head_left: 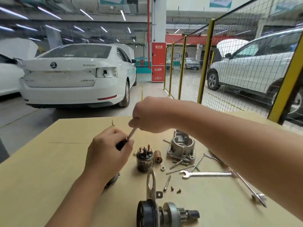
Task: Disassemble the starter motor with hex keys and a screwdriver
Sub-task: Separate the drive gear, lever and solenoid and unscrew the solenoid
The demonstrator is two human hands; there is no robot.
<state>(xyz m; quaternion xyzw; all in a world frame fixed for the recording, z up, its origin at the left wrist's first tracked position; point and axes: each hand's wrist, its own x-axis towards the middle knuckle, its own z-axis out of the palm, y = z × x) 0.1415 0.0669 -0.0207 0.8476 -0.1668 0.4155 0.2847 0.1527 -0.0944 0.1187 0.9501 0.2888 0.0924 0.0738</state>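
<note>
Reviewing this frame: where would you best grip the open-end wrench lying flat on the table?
Probably the open-end wrench by its bare mid-shank, pinched from above across its narrow edges. It lies flat; the right forearm covers its far end, and bolts crowd the jaw end.

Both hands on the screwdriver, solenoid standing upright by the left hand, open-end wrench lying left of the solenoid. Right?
Not quite. In the head view the open-end wrench lies right of the solenoid, not left. The rest holds: left hand and right hand both grip the screwdriver, solenoid upright.
</note>
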